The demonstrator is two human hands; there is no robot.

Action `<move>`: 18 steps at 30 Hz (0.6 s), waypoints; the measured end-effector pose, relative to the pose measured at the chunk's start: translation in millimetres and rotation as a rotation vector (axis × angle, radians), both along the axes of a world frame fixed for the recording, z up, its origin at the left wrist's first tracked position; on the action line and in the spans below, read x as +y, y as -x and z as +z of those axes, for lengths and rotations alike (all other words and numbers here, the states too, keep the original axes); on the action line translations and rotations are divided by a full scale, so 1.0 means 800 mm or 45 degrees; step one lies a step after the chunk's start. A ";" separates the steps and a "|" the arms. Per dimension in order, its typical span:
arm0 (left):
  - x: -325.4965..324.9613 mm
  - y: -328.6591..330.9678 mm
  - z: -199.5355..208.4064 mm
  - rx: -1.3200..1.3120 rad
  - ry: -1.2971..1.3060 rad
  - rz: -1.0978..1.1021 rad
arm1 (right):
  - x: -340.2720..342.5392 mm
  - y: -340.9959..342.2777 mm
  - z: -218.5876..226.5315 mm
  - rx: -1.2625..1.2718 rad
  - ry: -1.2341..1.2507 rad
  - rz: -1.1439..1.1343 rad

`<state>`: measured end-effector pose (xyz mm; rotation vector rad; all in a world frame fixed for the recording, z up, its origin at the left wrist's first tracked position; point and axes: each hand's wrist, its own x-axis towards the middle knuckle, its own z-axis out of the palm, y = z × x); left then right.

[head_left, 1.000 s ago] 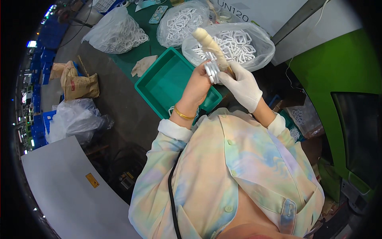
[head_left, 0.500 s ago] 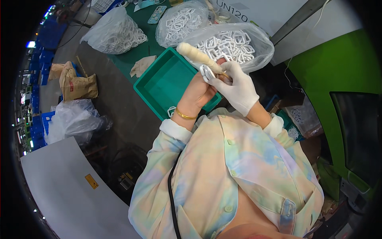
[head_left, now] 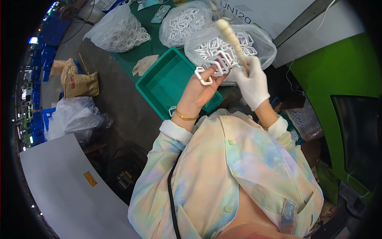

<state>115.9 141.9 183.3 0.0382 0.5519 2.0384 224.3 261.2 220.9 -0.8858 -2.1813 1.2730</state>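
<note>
My bare left hand point(head_left: 200, 91) is closed around several white angular plastic rings point(head_left: 219, 65), which fan out between thumb and fingers. In my right hand point(head_left: 254, 87), which wears a white glove, is a thin stick with a cream padded head point(head_left: 229, 32); the stick points up and away from me. Both hands are above the near side of an open clear bag point(head_left: 267, 49) full of such rings. Left of them stands a green plastic bin point(head_left: 149, 75), with a single ring point(head_left: 172, 111) in its near corner.
Two more bags of rings point(head_left: 121, 32) point(head_left: 185, 20) lie at the back, near a phone point(head_left: 160, 14). A cloth point(head_left: 145, 65) lies beside the bin. Brown sacks point(head_left: 81, 81) and clear plastic point(head_left: 77, 117) are at left, a green machine point(head_left: 326, 71) at right.
My hands have moved apart. My right hand has shifted right, turning the stick more upright. The rings in my left hand, bunched together before, are now spread out.
</note>
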 end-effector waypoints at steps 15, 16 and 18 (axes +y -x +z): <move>-0.010 0.019 0.003 0.092 -0.025 -0.022 | 0.036 -0.037 -0.025 -0.198 -0.070 0.240; -0.008 0.022 0.007 0.134 -0.007 -0.047 | 0.044 -0.038 -0.027 -0.180 -0.091 0.142; -0.003 0.033 0.020 0.176 0.013 -0.069 | 0.061 -0.043 -0.021 -0.081 0.010 0.066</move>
